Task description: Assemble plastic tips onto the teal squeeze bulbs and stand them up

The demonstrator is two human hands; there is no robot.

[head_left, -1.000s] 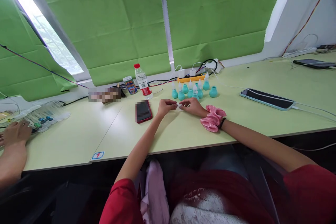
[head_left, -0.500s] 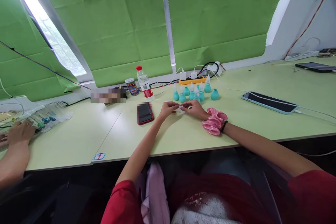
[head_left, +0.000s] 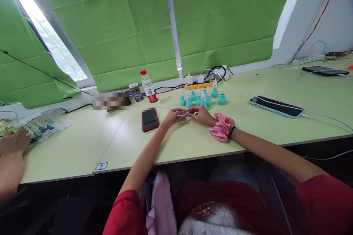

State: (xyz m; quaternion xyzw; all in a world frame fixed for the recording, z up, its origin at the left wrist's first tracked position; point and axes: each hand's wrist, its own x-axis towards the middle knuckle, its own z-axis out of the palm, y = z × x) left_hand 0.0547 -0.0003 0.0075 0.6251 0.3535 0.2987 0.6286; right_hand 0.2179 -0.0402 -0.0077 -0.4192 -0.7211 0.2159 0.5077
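My left hand (head_left: 173, 117) and my right hand (head_left: 202, 115) meet above the table, fingertips nearly touching. Between them is a small translucent white plastic piece (head_left: 184, 115), pinched from both sides; fingers cover much of it. Just behind the hands stand several teal squeeze bulbs (head_left: 189, 103), most topped with clear pointed nozzles. One teal bulb (head_left: 221, 99) at the right has an open top and no nozzle. A pink scrunchie (head_left: 221, 127) circles my right wrist.
Left of my hands lies a red-cased phone (head_left: 150, 119), with a water bottle (head_left: 150, 90) and a can (head_left: 136, 92) behind. A charging phone (head_left: 276, 106) lies right, its cable crossing the table. At far left, another person's hand (head_left: 15, 142) touches clear plastic packaging (head_left: 44, 126).
The white piece has turned to lie more sideways between my fingers, and my left fingers have spread a little. The whole view has shifted slightly. The other person's hand has moved left.
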